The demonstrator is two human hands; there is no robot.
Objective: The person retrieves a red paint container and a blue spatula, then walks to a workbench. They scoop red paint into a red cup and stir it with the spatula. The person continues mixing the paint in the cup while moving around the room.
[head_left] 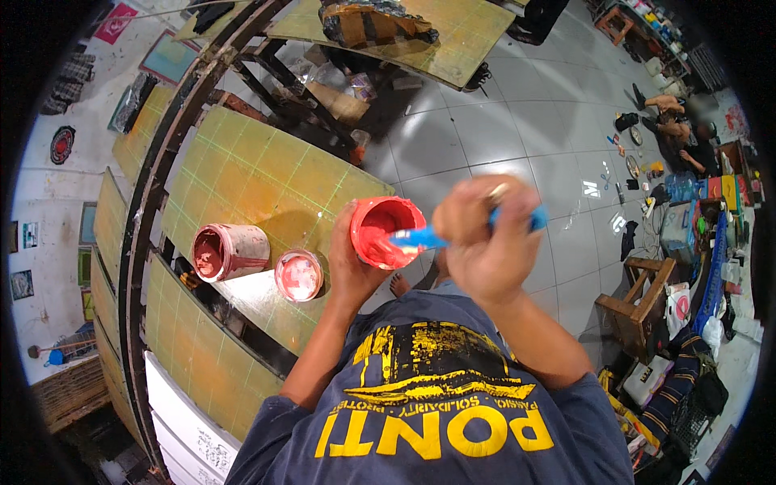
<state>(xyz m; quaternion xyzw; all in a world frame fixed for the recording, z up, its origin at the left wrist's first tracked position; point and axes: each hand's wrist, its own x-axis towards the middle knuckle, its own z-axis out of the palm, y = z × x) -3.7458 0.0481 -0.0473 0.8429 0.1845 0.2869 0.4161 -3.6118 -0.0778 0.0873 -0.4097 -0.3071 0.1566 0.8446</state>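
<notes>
My left hand (352, 263) is closed round the side of an open plastic tub (390, 212) of thick red paint or ink, tilted so that its mouth faces me. In my right hand (493, 242), slightly blurred by motion, is the handle of a blue spatula (420, 238). Its far end dips into the red paint inside the tub, near the rim. To the left, a second open tub (246, 249) with red residue lies on the yellowish gridded board, its mouth turned left. Between the two tubs is a round paint-smeared lid (300, 276).
The gridded board (242, 170) slopes along a dark metal frame (153, 153) at my left. Another board (453, 48) ahead carries a brown-taped bundle (372, 24). On the right, a wooden stool (638, 303) stands on the tiled floor (517, 121). A person (687, 145) sits farther back.
</notes>
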